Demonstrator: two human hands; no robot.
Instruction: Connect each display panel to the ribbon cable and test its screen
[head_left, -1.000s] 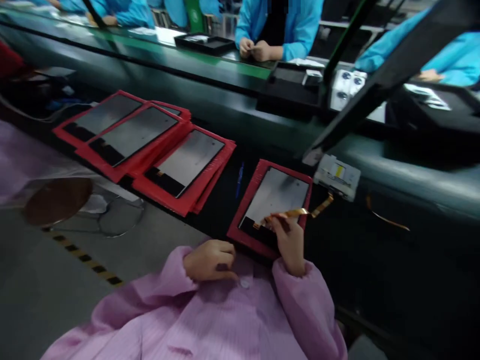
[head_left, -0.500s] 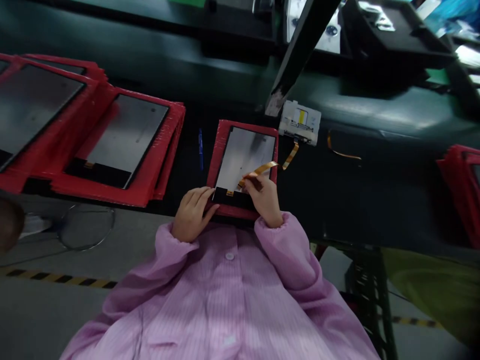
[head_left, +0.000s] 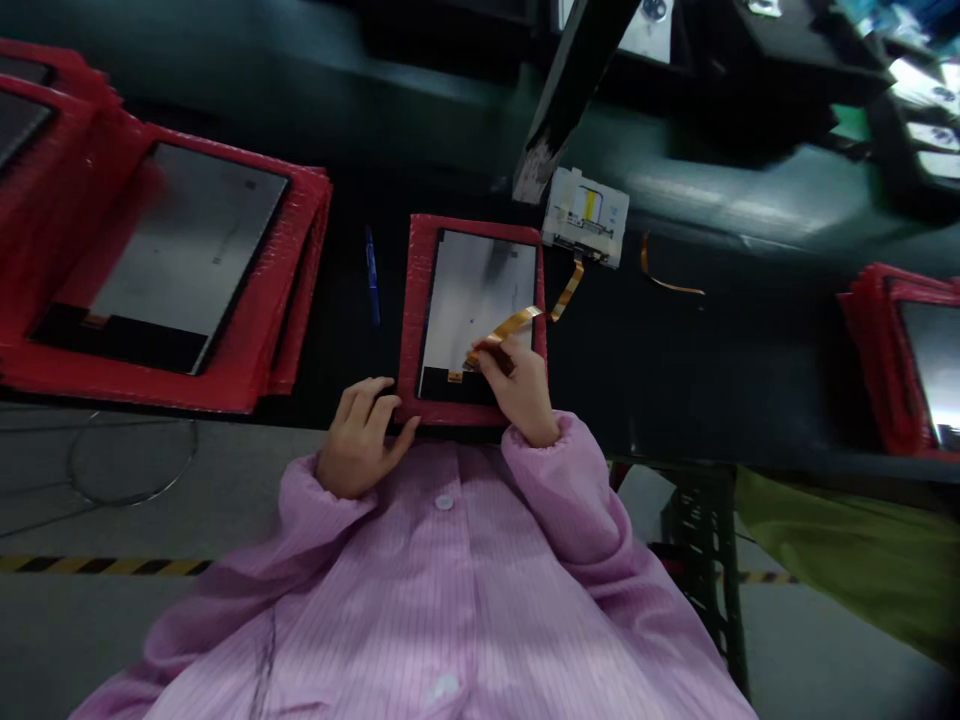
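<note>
A grey display panel [head_left: 480, 295] lies on a red padded sleeve [head_left: 414, 310] at the near edge of the dark bench. My right hand [head_left: 517, 385] pinches the end of an orange flex ribbon cable [head_left: 517, 322] over the panel's lower edge. The cable runs up and right to a small white test box [head_left: 586, 215]. My left hand [head_left: 364, 435] rests at the sleeve's lower left corner, fingers curled against its edge, holding it in place. Both arms wear pink sleeves.
A stack of red sleeves with a panel on top [head_left: 176, 270] lies to the left, another red sleeve with a panel [head_left: 911, 355] at the far right. A blue pen [head_left: 371, 275] lies left of the sleeve. A black slanted arm [head_left: 566, 90] hangs over the white box. A loose orange ribbon [head_left: 667, 280] lies nearby.
The view swung from the far side of the line down onto the bench. My left hand rose from my lap to the sleeve's corner. My right hand kept its pinch on the ribbon.
</note>
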